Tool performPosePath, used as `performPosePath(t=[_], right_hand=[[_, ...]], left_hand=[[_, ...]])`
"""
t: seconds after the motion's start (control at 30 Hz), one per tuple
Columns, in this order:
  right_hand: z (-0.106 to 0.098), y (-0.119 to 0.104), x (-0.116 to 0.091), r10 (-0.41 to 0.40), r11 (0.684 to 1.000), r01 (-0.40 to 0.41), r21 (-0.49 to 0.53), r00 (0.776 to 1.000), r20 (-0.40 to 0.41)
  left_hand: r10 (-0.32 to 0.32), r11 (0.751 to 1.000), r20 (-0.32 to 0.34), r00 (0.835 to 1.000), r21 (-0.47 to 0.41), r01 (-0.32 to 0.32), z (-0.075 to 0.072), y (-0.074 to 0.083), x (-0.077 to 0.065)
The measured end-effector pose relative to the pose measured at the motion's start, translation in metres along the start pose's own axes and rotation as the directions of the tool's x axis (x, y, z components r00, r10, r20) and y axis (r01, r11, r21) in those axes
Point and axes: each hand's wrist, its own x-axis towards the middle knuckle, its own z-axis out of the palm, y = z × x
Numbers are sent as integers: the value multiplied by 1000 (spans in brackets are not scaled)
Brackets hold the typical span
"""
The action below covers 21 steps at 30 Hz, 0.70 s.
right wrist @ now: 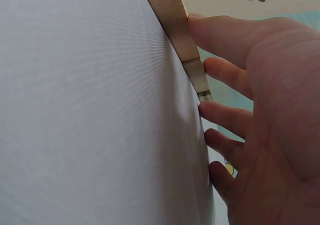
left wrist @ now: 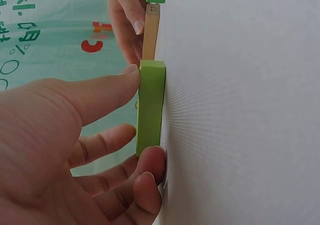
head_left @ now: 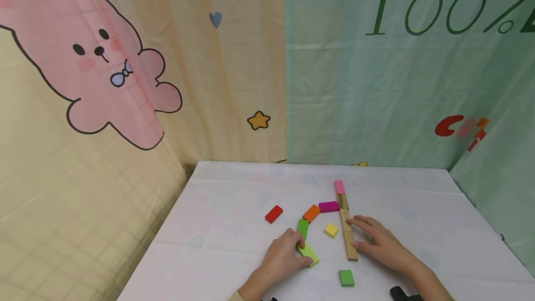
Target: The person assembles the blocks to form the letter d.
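My left hand (head_left: 281, 255) pinches a light green block (head_left: 309, 255) between thumb and fingers, low on the white table; the left wrist view shows the thumb at the near end of this block (left wrist: 151, 105). Its far end lies close to a green block (head_left: 303, 228), which leads to an orange block (head_left: 311, 213) and a magenta block (head_left: 329, 206) in a curve. The magenta one reaches a straight row of wooden blocks (head_left: 349, 240) topped by a pink block (head_left: 339, 186). My right hand (head_left: 382, 245) rests thumb and fingertips along the row's right side, fingers loosely extended.
Inside the curve lies a small yellow block (head_left: 331, 230). A red block (head_left: 273, 214) sits apart to the left, and another green block (head_left: 346, 278) lies nearer the front. Printed curtains (head_left: 234, 68) hang behind the white table (head_left: 217, 226).
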Motion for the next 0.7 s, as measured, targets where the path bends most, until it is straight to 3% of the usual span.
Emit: performPosePath(t=[0.7], right_hand=[[0,0,0,-5,1000,5,-5,1000,-7]], left_hand=[[11,1000,-20,1000,25,-11,0,3,-2]])
